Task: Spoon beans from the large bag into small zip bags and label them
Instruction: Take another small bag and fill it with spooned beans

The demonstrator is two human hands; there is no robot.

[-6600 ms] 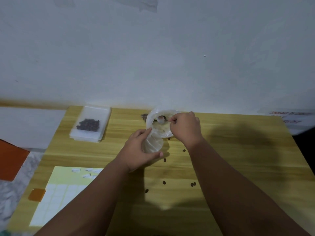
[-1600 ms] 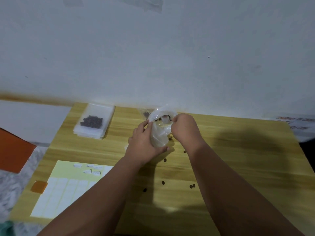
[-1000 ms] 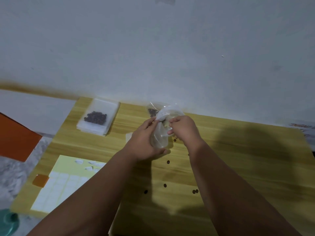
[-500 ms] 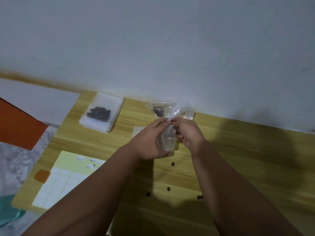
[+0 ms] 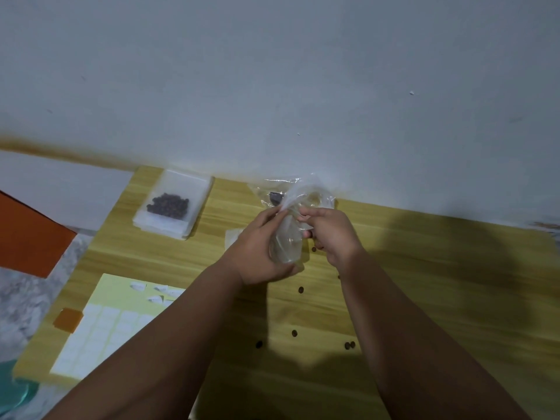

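My left hand (image 5: 257, 250) grips the body of the clear large bag (image 5: 289, 237) above the middle of the wooden table (image 5: 424, 283). My right hand (image 5: 331, 234) pinches the bag's upper edge from the right. The bag's mouth is squeezed narrow. No spoon shows. A second clear bag (image 5: 272, 194) with a few dark beans lies behind, by the wall. A stack of small zip bags (image 5: 172, 207) lies at the far left, the top one holding dark beans. A sheet of white labels (image 5: 103, 322) lies at the near left.
Several loose beans (image 5: 300, 289) are scattered on the table in front of my hands. An orange tab (image 5: 68, 320) sits on the label sheet's left edge. An orange board (image 5: 27, 234) and a white panel lie left of the table. The wall runs right behind the table.
The bag's mouth was wide with a spoon in it; now both hands have squeezed it narrow and the spoon is out of sight. The view has drifted, so the table sits lower right.
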